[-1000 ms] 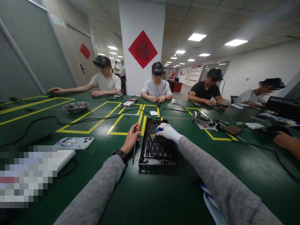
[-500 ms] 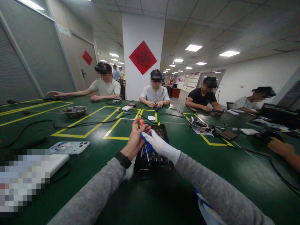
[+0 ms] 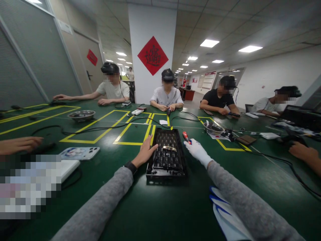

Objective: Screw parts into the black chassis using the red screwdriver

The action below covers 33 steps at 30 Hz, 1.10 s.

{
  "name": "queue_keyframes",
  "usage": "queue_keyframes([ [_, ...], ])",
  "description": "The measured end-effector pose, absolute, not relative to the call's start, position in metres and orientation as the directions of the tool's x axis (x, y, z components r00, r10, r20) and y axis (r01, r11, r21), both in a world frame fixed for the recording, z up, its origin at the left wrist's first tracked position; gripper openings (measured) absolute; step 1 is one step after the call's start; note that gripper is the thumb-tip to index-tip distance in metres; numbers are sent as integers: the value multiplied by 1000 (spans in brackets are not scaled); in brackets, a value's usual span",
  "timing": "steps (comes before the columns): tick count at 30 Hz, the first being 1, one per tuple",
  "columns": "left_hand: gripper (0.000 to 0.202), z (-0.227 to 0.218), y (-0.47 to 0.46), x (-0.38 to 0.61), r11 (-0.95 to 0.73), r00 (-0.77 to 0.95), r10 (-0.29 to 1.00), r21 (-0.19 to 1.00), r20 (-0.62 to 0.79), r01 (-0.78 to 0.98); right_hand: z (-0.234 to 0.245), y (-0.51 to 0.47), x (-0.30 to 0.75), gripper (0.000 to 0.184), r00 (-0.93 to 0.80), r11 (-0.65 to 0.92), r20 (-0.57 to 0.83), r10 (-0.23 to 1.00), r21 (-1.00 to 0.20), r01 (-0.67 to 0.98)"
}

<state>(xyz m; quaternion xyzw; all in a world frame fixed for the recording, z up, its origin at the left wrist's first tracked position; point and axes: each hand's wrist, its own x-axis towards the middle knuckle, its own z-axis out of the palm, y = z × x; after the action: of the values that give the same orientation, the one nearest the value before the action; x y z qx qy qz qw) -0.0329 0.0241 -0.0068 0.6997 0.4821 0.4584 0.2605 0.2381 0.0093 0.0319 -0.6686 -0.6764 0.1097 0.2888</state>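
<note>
A black rectangular casing (image 3: 156, 165) lies lengthwise on the green table in front of me, its inside showing rows of small shapes and a shiny gold-coloured piece (image 3: 169, 148) near the middle. My bare left hand (image 3: 144, 153) rests against the casing's left side, fingers stretched out and thumb over the rim. To the right of the casing, my right hand (image 3: 199, 152) in a white glove is closed around a screwdriver (image 3: 186, 136). Its red and black handle end points up; the shaft is hidden. A white and blue glove (image 3: 225, 212) lies beneath my right forearm.
A phone (image 3: 79, 153) and a pixelated white item (image 3: 72, 169) lie left. Metal bowls (image 3: 81, 115) (image 3: 213, 129) stand farther off. Black cables (image 3: 100, 129) cross the yellow-taped table. Several people sit opposite; another person's hand (image 3: 22, 144) reaches in left, and one (image 3: 303, 152) is at right.
My hands have moved apart from above the casing, left hand to its left side, right hand rightward with the screwdriver. The casing's inside is now uncovered. Another person's hand has appeared at left.
</note>
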Motion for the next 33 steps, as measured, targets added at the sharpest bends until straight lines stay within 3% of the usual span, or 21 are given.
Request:
queue_keyframes([
  [6,60,-33,32,-27,-374,109,927,900,358,223,-3,11,240,38,72,38,216,974,-467,883],
  [13,60,-38,34,-30,-369,70,929,896,364,248,3,6,239,45,69,105,372,926,-428,898],
  [16,60,-40,37,-29,-367,59,930,896,364,249,12,6,226,58,-22,180,438,899,-322,929],
  [22,56,-37,35,-29,-351,36,934,894,355,278,34,27,188,69,-296,345,277,914,-149,927],
  [27,49,-30,29,-29,-389,73,919,861,387,328,36,52,179,41,-353,367,120,928,-121,922],
  [29,48,-28,27,-29,-394,77,917,853,392,343,32,57,180,38,-355,365,100,929,-112,924],
  [33,49,-26,26,-27,-398,78,914,847,397,352,21,59,186,66,-349,357,112,931,-70,931],
])
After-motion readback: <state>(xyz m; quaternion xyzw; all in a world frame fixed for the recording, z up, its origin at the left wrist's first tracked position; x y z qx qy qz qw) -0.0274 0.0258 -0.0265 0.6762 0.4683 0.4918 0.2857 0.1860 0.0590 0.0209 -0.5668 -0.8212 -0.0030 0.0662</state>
